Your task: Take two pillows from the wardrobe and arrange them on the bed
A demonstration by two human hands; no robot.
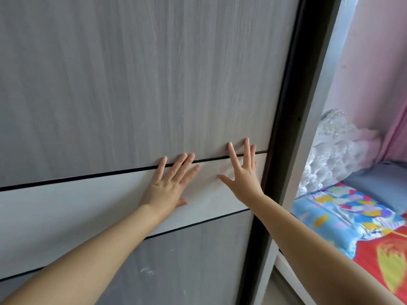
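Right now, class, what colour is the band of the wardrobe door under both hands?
Pale whitish-grey band, lighter than the wood-grain panels; head view.

- Left hand point(168, 186) reaches forward on a bare, outstretched arm, palm flat, fingers spread.
- Right hand point(244, 172) mirrors it just beside, fingers splayed upward.

Pink wall point(372, 69) at far right, rising behind everything else on that side. Against it, a crinkled clear plastic wrap point(330, 150), white and glinting, bunched in the corner. Below that, a plain grey-blue cloth point(381, 186) lying flat. Nearer, a bright printed blanket point(343, 214): blue ground with yellow, white and pink patches, then a red stretch with a big yellow shape toward the bottom right. Pale floor strip point(277, 289) at the bottom edge.
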